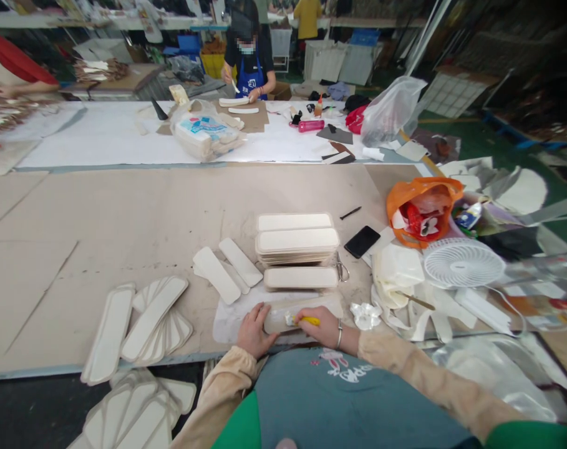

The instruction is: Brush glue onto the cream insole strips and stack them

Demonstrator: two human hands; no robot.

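Pale strip (278, 317) runs 9-to-3 o'clock, left hand (256, 329) splayed at its 9 o'clock end, right hand (322, 325) gripping yellow-handled brush (310, 320) toward 3

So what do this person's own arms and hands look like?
The left hand and right hand wear no gloves. Long tan sleeves cover the forearms, looking bunched near the left wrist. A thin, pale bracelet circles the right wrist.

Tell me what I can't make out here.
In the head view:
Yellow-handled brush: handle partly covered by the right grip.
Pale strip beneath it: left end partly covered by the left grip.
Orange bag: deeper contents hidden by its side.
Lowest strip pile: cut off by the bottom edge.
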